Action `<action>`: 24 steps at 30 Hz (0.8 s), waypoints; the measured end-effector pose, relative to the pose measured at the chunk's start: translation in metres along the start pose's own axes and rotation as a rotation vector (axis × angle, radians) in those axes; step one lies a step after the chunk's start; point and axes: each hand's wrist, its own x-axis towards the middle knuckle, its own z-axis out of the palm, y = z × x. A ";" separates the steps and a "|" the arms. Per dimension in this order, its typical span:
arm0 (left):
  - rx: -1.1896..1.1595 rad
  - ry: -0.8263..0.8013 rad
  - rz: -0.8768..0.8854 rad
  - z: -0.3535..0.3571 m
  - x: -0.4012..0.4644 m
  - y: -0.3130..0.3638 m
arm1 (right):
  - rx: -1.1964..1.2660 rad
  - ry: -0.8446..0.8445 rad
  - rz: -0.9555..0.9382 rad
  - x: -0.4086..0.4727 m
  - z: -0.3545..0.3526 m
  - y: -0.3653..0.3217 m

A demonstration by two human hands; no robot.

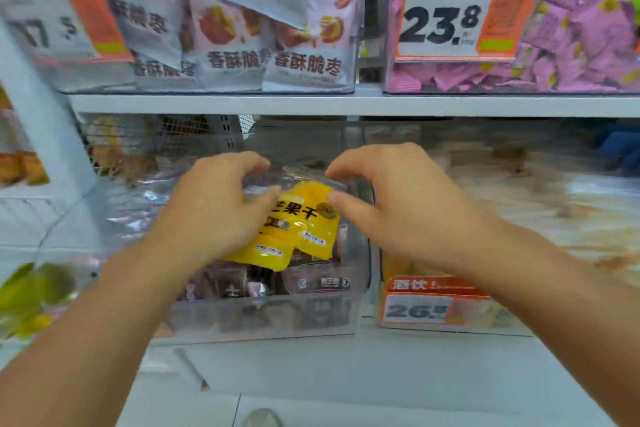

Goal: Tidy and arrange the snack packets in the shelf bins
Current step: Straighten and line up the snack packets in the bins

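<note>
Over the clear plastic shelf bin (pixel 263 317) on the lower shelf, a glossy yellow snack packet with black lettering (pixel 300 225) is held up between both hands. The left hand (pixel 211 210) is curled around the packet's left side, thumb pressed to its printed face, while the right hand (pixel 384 199) pinches the upper right corner at the transparent top seal; gripping it at 2 points presumably keeps the limp pouch flat and facing forward. A second yellow packet (pixel 261 255) lies just beneath it, overlapped by its lower edge; whether that one is also gripped cannot be told. Below both, dark purple-brown wrapped snacks (pixel 228 282) fill the bin, so the yellow packets seem to be strays being lifted out or set on top. Beside the bin, an orange-and-white price tag reading 26.5 (pixel 420 305) is fixed to the neighbouring bin's front. On the upper shelf, pale pink-and-grey jujube packets (pixel 235 42) are stood upright, and pink wrapped sweets (pixel 585 35) are heaped behind a tag marked 23.8 (pixel 446 24).
</note>
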 end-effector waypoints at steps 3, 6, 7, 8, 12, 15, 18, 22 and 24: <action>0.047 -0.199 -0.168 0.001 0.002 -0.011 | -0.073 -0.285 0.103 0.034 0.019 -0.012; 0.021 -0.238 -0.214 0.001 0.005 -0.013 | -0.089 -0.491 0.163 0.059 0.028 -0.018; 0.001 -0.255 -0.251 -0.001 0.005 -0.014 | -0.092 -0.528 0.182 0.065 0.029 -0.016; -0.041 -0.265 -0.291 -0.001 0.004 -0.017 | -0.094 -0.559 0.206 0.071 0.030 -0.014; -0.306 -0.248 -0.288 0.000 0.005 -0.016 | -0.104 -0.592 0.211 0.083 0.033 -0.012; -0.454 -0.216 -0.272 -0.001 0.003 -0.017 | -0.104 -0.424 0.140 0.079 0.033 -0.018; -0.739 -0.433 -0.295 -0.013 -0.009 -0.017 | 0.053 -0.257 0.033 0.057 0.016 -0.014; -0.992 -0.632 -0.080 -0.017 -0.022 0.009 | 0.384 -0.221 -0.075 -0.001 -0.032 0.008; -1.078 -0.536 0.052 -0.011 -0.022 0.037 | 0.500 -0.136 -0.070 -0.029 -0.056 0.023</action>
